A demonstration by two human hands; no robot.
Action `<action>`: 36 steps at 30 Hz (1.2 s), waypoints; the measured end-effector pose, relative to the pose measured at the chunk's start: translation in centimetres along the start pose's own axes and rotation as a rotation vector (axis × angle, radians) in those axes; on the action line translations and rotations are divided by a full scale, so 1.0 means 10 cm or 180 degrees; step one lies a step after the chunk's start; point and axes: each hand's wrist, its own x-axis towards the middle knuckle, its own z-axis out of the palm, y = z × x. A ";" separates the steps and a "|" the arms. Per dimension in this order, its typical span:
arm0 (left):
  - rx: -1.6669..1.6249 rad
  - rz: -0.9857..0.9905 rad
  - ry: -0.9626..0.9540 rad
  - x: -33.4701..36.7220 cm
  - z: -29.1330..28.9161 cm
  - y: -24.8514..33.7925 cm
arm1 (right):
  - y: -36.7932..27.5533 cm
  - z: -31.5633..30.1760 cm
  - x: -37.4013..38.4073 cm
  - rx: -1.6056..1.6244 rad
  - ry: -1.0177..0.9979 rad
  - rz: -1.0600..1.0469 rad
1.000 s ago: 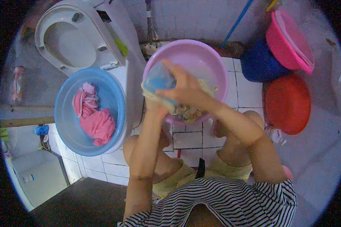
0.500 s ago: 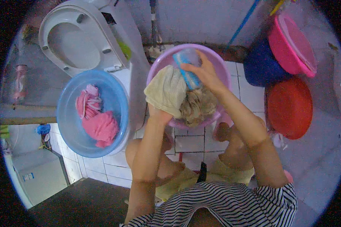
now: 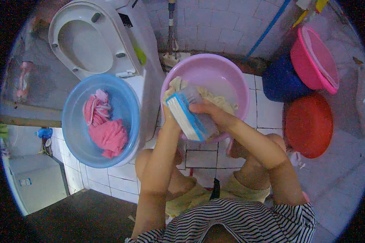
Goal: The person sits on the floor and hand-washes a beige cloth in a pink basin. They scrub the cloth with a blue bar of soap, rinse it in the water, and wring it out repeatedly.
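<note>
My right hand point(image 3: 215, 114) is closed around a scrub brush point(image 3: 186, 117) with a blue edge, a clear body and a side of white bristles. The bristle side is tilted up toward the left, over the near left part of a pink-purple basin point(image 3: 204, 58). Beneath and behind the brush, my left hand point(image 3: 169, 114) is at a pale yellow cloth point(image 3: 175, 86); most of its fingers are hidden by the brush and cloth. More of the cloth lies bunched inside the basin to the right.
A blue basin point(image 3: 79, 91) with pink cloths point(image 3: 109, 137) stands at left below a toilet point(image 3: 83, 44). On the right are a dark blue bucket point(image 3: 280, 79), a pink basin point(image 3: 308, 60) and a red basin point(image 3: 310, 125). A blue pole point(image 3: 267, 30) leans on the wall.
The brush has moved down toward me and turned, so its white bristles now show. The cloth, earlier raised in my left hand, has gone lower into the basin. The view has shifted slightly.
</note>
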 end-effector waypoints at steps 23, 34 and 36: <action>0.6916 0.3456 -0.1853 -0.36 0.13 0.09 | -0.18 -0.09 0.14 -0.4018 0.2329 -0.2411; 0.6636 0.2088 -0.1338 -0.46 0.41 0.17 | -0.15 -0.05 0.17 -0.3940 0.2440 -0.2423; 0.5597 0.1686 -0.1033 -0.38 0.30 0.15 | -0.09 0.18 0.04 -0.4180 0.2136 -0.2112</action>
